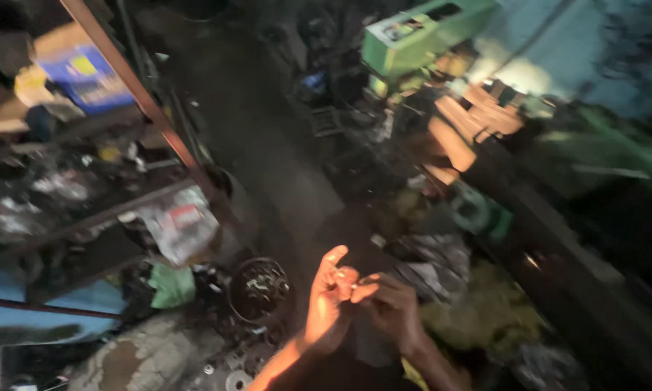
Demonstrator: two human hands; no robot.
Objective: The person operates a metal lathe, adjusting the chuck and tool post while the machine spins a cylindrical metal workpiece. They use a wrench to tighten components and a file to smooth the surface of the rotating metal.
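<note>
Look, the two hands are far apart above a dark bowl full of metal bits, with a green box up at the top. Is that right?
Not quite. In the head view the left hand and right hand are together, fingers meeting around something too small to tell. The rest holds: the dark bowl of metal bits sits just left of them, and the green box is up top.

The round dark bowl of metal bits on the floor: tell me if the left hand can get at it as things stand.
Probably yes. The bowl sits open-topped just left of the left hand, with nothing visible between them. But that hand is pressed against the right hand around a small part too blurred to identify, so it would likely need freeing first.
</note>
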